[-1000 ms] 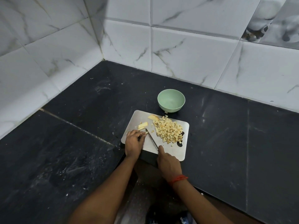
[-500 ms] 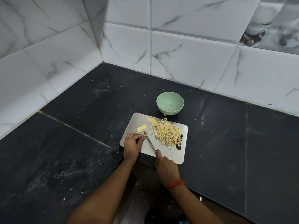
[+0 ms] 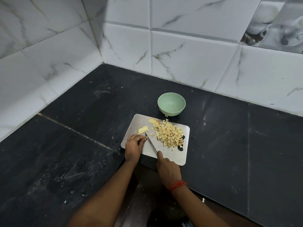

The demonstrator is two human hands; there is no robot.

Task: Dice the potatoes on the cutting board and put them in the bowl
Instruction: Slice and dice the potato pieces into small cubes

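A steel cutting board [image 3: 173, 154] lies on the dark counter. A heap of diced potato [image 3: 169, 134] covers its right half, with one larger wedge [image 3: 153, 121] at the far edge. Uncut potato strips [image 3: 143, 129] lie at the board's left. My left hand [image 3: 134, 145], fingers curled, holds down a potato piece that it hides. My right hand [image 3: 167, 169] grips the knife [image 3: 150, 143], whose blade runs up to my left fingertips. The light green bowl [image 3: 171, 104] stands just beyond the board with nothing inside.
White marble-pattern tiled walls [image 3: 188, 51] close the counter at the back and left, meeting in a corner. The black stone counter [image 3: 73, 153] stretches left and right of the board. One potato cube [image 3: 166, 115] lies beside the bowl's base.
The knife tip has shifted slightly left toward my left fingertips. My hands stay over the board's near left part; the camera tilted a little.
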